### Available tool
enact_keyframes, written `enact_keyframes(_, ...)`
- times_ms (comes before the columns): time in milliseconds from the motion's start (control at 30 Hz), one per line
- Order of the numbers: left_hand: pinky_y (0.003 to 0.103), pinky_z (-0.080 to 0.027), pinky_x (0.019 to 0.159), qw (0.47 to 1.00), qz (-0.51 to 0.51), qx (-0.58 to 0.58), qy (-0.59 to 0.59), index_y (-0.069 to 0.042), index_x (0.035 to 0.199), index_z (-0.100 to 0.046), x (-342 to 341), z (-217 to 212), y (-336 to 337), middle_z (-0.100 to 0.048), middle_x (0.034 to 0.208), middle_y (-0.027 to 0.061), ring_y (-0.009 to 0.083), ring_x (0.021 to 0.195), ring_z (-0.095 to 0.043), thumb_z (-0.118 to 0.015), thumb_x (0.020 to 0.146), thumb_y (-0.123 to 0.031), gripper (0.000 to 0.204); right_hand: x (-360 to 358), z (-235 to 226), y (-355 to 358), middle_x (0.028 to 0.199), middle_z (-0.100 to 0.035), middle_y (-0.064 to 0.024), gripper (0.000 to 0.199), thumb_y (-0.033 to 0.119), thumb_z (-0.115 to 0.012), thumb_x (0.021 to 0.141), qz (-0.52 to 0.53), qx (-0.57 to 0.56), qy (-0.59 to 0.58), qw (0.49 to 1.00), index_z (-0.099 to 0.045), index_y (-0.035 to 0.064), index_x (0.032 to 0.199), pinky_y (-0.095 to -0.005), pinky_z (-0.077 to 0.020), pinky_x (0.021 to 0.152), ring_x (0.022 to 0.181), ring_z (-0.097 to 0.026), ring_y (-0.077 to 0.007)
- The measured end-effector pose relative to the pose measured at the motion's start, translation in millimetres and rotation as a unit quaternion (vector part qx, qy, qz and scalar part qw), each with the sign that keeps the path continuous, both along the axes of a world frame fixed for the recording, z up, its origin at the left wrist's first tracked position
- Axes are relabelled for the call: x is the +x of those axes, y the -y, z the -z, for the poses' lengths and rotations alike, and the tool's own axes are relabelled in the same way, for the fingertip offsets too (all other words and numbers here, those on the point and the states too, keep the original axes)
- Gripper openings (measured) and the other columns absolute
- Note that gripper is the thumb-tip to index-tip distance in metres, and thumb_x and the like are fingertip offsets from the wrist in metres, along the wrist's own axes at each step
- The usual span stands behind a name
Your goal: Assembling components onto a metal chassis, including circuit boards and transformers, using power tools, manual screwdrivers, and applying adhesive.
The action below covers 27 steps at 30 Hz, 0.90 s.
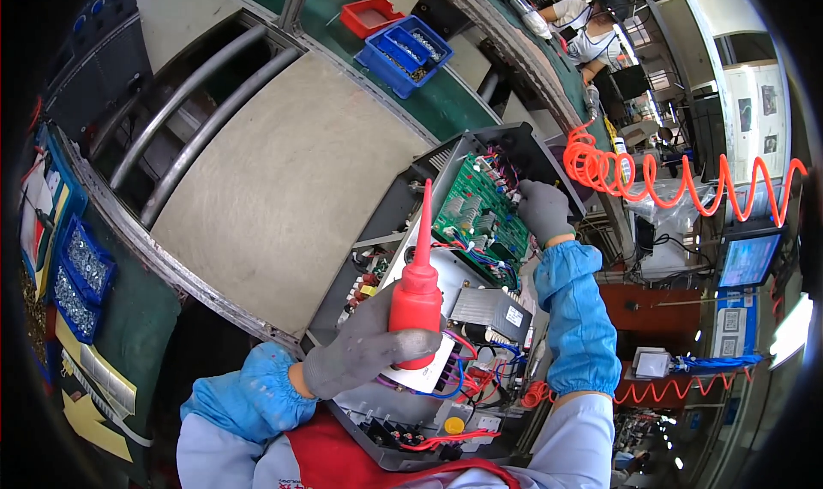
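Here, left fingers (pixel 405 347) clasp the red bottle (pixel 417 305) around its body; right fingers (pixel 531 192), I cannot tell.

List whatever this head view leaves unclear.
All in the head view:
Right hand: its own back hides what the fingertips touch.
Red bottle: contents hidden by its wall.
Area behind the bottle: covered by it and the left hand.
Monitor: screen details too small.

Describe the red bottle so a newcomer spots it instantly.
Start at the big open dark case. Over it, the gloved left hand grips the bottle, its thin spout pointing toward the picture's top. Solid red body and long taper set it apart from the green circuit board behind.
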<state>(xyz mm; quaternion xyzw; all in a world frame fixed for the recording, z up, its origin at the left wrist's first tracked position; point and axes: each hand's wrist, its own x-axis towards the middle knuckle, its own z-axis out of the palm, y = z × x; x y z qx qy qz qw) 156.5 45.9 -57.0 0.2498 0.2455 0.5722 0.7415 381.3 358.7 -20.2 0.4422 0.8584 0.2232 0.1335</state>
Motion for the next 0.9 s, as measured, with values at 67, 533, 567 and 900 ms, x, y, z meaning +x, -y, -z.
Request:
enact_keyframes(67,0.031,-0.047,0.08,1.0,-0.014,0.012,0.014,-0.005,0.113,-0.054,1,1,1,-0.059,0.098,0.0043,0.0133,0.088,-0.056,-0.068,0.082,-0.026,0.04,-1,-1,0,0.083,-0.068,-0.0118,0.012,0.017,-0.056,0.081,-0.018,-0.002,0.012,1.0,-0.065,0.0114,0.087,-0.0488,-0.0526,0.067,0.082,-0.067,-0.0336)
enact_keyframes(533,0.032,-0.046,0.076,1.0,-0.021,0.007,-0.005,-0.005,0.109,-0.053,2,-4,2,-0.056,0.093,0.004,0.0132,0.084,-0.054,-0.07,0.079,-0.023,0.038,-3,4,-6,0.084,-0.067,-0.0122,0.012,0.017,-0.058,0.081,-0.032,-0.047,0.039,0.998,-0.064,0.0118,0.09,-0.0497,-0.0522,0.069,0.083,-0.067,-0.035)
enact_keyframes(567,0.032,-0.046,0.076,1.0,-0.018,0.007,-0.005,-0.005,0.109,-0.053,2,-5,2,-0.056,0.093,0.004,0.0132,0.084,-0.054,-0.07,0.079,-0.023,0.038,-1,5,-7,0.083,-0.067,-0.012,0.012,0.017,-0.058,0.082,-0.039,-0.044,0.028,0.998,-0.065,0.0125,0.09,-0.0494,-0.0518,0.068,0.082,-0.067,-0.0345)
enact_keyframes(900,0.035,-0.047,0.084,0.997,-0.04,0.012,-0.063,-0.003,0.116,-0.053,7,-10,3,-0.061,0.099,0.0074,0.0176,0.094,-0.058,-0.069,0.079,-0.027,0.048,0,4,1,0.091,-0.069,-0.0132,0.019,0.018,-0.055,0.083,0.007,-0.034,0.011,0.999,-0.067,0.0108,0.096,-0.0492,-0.0526,0.075,0.089,-0.068,-0.0343)
